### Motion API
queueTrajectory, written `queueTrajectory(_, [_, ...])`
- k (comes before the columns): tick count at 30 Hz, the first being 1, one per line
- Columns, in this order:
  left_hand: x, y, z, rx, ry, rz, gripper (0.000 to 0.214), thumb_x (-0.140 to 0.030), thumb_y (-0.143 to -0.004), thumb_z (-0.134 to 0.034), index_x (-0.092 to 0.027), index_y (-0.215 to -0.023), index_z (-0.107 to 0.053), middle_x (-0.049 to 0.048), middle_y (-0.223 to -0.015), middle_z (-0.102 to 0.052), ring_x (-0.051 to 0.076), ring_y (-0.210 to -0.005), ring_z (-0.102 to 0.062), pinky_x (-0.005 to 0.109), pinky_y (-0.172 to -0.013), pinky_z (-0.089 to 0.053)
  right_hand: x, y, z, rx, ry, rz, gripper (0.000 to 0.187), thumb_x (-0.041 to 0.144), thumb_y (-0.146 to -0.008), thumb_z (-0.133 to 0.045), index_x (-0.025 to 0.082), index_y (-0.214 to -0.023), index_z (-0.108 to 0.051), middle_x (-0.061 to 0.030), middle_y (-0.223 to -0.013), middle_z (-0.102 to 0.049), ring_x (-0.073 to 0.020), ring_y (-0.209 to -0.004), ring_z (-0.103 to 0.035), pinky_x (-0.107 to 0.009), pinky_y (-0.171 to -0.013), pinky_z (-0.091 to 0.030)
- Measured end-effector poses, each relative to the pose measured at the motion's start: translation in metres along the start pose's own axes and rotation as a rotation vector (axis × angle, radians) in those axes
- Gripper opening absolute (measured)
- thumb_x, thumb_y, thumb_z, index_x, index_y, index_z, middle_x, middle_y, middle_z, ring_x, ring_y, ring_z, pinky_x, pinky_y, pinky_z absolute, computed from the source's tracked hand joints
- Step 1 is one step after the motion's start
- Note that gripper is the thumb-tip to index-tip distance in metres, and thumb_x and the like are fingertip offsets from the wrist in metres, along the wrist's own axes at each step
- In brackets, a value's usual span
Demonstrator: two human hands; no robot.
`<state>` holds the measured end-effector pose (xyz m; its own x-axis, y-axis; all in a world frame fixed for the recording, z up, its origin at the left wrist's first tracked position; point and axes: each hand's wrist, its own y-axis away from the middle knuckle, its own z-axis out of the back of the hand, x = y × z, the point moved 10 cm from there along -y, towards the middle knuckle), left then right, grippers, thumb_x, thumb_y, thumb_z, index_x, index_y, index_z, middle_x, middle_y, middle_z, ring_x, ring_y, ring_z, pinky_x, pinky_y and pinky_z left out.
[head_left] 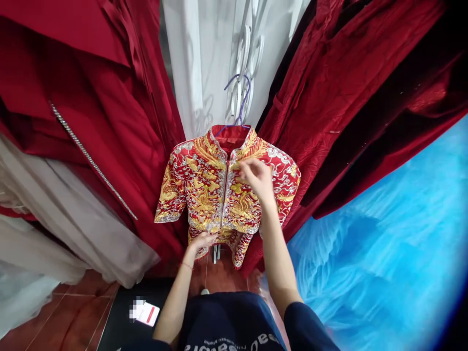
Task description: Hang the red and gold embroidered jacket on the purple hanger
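Red gowns [91,112] crowd the view from nine to twelve o'clock and again from twelve to three, their tops and hems cut off by the edges, so no full garment shows among them. One at ten o'clock carries a slanting strip of rhinestones [87,156]. Blue fabric [383,263] fills four o'clock, blurred and running out of view; its kind cannot be told. Pale drapes [54,229] lie at eight o'clock, also cut off. White cloth [204,63] hangs at twelve o'clock behind everything, with raised curls on it too faint to read. Tiled floor [73,312] shows at seven o'clock, with a black surface [124,312] bearing a card [146,313] whose face is partly blurred.

At the centre hangs a jacket [215,190] on a purple hanger [239,102]; the hook's catch point is hard to make out. It faces the camera, red, short-sleeved, with a stand collar, thick with gold and silver embroidery, and a silver-edged front seam down the middle. Its lower right part is hidden by the person's forearm.

The right hand [258,178] sits on the jacket's chest, just right of the seam, fingers curled; whether they pinch cloth cannot be told. The left hand [203,241] is at six o'clock from the jacket's middle, fingers closed on the hem, a thin red band at the wrist.
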<state>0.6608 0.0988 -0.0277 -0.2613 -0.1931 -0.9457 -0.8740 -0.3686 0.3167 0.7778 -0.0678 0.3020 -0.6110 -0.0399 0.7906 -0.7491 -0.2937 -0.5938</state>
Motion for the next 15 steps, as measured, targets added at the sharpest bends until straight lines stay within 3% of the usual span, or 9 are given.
queueTrajectory(2, [-0.047,-0.005,0.045,-0.002,-0.091,-0.076,0.023,-0.035,-0.083,-0.074,-0.015,-0.093,-0.069,0.0056,-0.095,-0.07,0.019,-0.086,-0.067,0.035,-0.079,-0.057,0.012,0.012,0.065,-0.312,0.261,0.187,0.023,0.04,-0.09,-0.059,0.02,-0.08,-0.061,-0.0001,-0.072,-0.06,-0.0128,-0.064,-0.056,-0.03,-0.065,-0.047])
queueTrajectory(4, [-0.111,-0.011,0.091,-0.082,-0.129,-0.231,0.025,-0.038,-0.079,-0.076,-0.018,-0.093,-0.069,0.0063,-0.1,-0.071,0.02,-0.097,-0.066,0.034,-0.089,-0.054,0.022,0.028,0.113,-0.535,0.529,0.316,0.023,0.042,-0.089,-0.06,0.02,-0.088,-0.063,-0.005,-0.087,-0.063,-0.0187,-0.083,-0.06,-0.037,-0.08,-0.049])
queueTrajectory(6, [-0.186,-0.013,0.132,-0.262,-0.123,-0.466,0.036,-0.047,-0.088,-0.062,-0.023,-0.115,-0.063,0.006,-0.123,-0.065,0.017,-0.116,-0.06,0.033,-0.103,-0.046,0.019,0.031,0.131,-0.517,0.708,0.363,0.031,0.046,-0.088,-0.064,0.02,-0.104,-0.063,-0.0095,-0.106,-0.064,-0.0249,-0.103,-0.059,-0.045,-0.093,-0.047])
queueTrajectory(7, [-0.232,-0.002,0.152,-0.467,-0.176,-0.709,0.04,-0.049,-0.091,-0.058,-0.02,-0.118,-0.061,0.0094,-0.126,-0.063,0.019,-0.117,-0.06,0.035,-0.103,-0.046,0.013,0.028,0.131,-0.439,0.757,0.363,0.038,0.048,-0.087,-0.065,0.021,-0.113,-0.062,-0.0107,-0.113,-0.063,-0.0268,-0.109,-0.057,-0.047,-0.097,-0.045])
queueTrajectory(8, [-0.268,0.009,0.158,-0.599,-0.249,-0.912,0.043,-0.049,-0.09,-0.059,-0.019,-0.121,-0.061,0.0116,-0.132,-0.06,0.021,-0.122,-0.057,0.036,-0.105,-0.045,0.007,0.024,0.127,-0.351,0.783,0.354,0.044,0.049,-0.086,-0.066,0.022,-0.12,-0.059,-0.0114,-0.118,-0.062,-0.0278,-0.112,-0.057,-0.048,-0.098,-0.045])
queueTrajectory(10, [-0.315,0.004,0.146,-0.595,-0.369,-1.099,0.049,-0.051,-0.09,-0.06,-0.02,-0.127,-0.058,0.0125,-0.138,-0.057,0.022,-0.13,-0.051,0.036,-0.109,-0.041,-0.006,0.018,0.12,-0.228,0.791,0.331,0.052,0.05,-0.086,-0.067,0.022,-0.128,-0.055,-0.0118,-0.122,-0.062,-0.0278,-0.113,-0.059,-0.047,-0.099,-0.046])
queueTrajectory(13, [-0.339,-0.033,0.109,-0.282,-0.447,-1.048,0.048,-0.056,-0.09,-0.056,-0.018,-0.119,-0.064,0.0092,-0.114,-0.069,0.02,-0.105,-0.065,0.031,-0.095,-0.05,-0.018,0.011,0.123,-0.254,0.711,0.281,0.049,0.049,-0.085,-0.069,0.02,-0.123,-0.059,-0.0104,-0.115,-0.067,-0.0254,-0.102,-0.063,-0.041,-0.092,-0.05])
queueTrajectory(15, [-0.343,-0.039,0.1,-0.283,-0.445,-1.037,0.046,-0.058,-0.086,-0.061,-0.017,-0.106,-0.067,0.0043,-0.091,-0.07,0.017,-0.08,-0.065,0.028,-0.078,-0.052,-0.025,0.005,0.133,-0.298,0.595,0.222,0.04,0.049,-0.084,-0.069,0.02,-0.111,-0.065,-0.0065,-0.101,-0.07,-0.0218,-0.087,-0.065,-0.036,-0.082,-0.052])
